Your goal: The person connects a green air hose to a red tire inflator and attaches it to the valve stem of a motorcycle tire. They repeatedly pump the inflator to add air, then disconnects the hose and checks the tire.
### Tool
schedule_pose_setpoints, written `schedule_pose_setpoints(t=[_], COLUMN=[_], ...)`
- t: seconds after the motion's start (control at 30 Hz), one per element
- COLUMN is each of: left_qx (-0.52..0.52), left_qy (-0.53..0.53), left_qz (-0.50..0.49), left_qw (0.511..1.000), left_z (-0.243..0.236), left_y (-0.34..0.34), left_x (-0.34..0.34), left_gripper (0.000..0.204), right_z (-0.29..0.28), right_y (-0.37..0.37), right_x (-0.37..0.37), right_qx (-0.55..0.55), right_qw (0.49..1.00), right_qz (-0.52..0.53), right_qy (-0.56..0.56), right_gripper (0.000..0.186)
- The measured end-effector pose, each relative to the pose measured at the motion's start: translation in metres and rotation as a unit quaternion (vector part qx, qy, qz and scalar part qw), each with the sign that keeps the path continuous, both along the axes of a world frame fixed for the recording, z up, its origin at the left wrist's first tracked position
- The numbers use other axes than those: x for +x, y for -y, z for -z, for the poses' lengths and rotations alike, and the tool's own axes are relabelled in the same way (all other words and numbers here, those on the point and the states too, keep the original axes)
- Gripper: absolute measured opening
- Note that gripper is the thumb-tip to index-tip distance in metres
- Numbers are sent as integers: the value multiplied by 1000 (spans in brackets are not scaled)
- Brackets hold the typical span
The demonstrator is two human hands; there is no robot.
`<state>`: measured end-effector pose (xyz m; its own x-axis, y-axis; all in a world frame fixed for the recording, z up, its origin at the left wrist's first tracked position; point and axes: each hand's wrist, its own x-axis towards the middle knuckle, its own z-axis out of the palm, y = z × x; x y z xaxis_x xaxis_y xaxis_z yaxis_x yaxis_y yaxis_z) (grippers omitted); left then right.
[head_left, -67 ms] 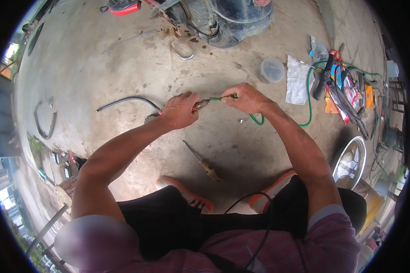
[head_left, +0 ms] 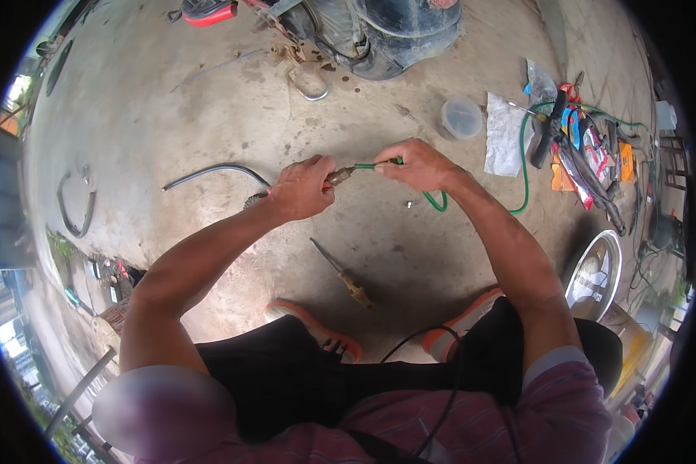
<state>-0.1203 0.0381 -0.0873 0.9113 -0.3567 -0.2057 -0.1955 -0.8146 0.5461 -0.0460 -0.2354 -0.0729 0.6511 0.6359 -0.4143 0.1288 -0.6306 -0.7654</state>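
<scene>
My left hand (head_left: pixel 303 188) is closed around what looks like a pair of pliers (head_left: pixel 340 176), whose worn metal jaws stick out to the right with a bit of red at the grip. Most of the tool is hidden in the palm. At the jaw tips is the end of a thin green cable (head_left: pixel 363 166). A short way along it, my right hand (head_left: pixel 416 165) pinches the cable between thumb and fingers. Beyond that hand, the cable loops down and runs off to the right. A black hose (head_left: pixel 220 170) and a ridged round part (head_left: pixel 255 199) lie beside my left hand.
A screwdriver (head_left: pixel 344 277) lies between my shoes. To the right are a clear plastic tub (head_left: pixel 462 119), a white cloth (head_left: pixel 504 135), a pile of packets and tools (head_left: pixel 588 151), and a metal basin (head_left: pixel 595 274). A dark, dusty machine (head_left: pixel 402 39) stands ahead.
My left hand and the pliers have shifted very slightly left. My right hand keeps its pinch on the cable.
</scene>
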Motion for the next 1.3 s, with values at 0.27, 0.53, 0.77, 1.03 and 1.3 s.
schedule_pose_setpoints(t=[0.27, 0.53, 0.77, 1.03, 1.3], left_qx=[-32, 3, 19, 8, -15], left_qy=[-8, -71, -68, -61, -23], left_qz=[12, 40, 65, 92, 100], left_qw=[999, 997, 995, 994, 995], left_z=[-17, -27, -41, -56, -73], left_y=[-11, -9, -5, 1, 3], left_x=[0, 2, -2, 3, 7], left_gripper=[18, 22, 22, 23, 23], right_z=[-21, -22, -18, -21, -47], right_y=[-10, -14, -15, -29, -26], right_x=[5, 3, 0, -18, -11], right_qx=[28, 43, 65, 103, 95], right_qw=[999, 997, 995, 991, 983], right_qz=[-45, -58, -69, -82, -132], right_qy=[-1, -19, -20, 34, 86], right_gripper=[32, 27, 26, 33, 23])
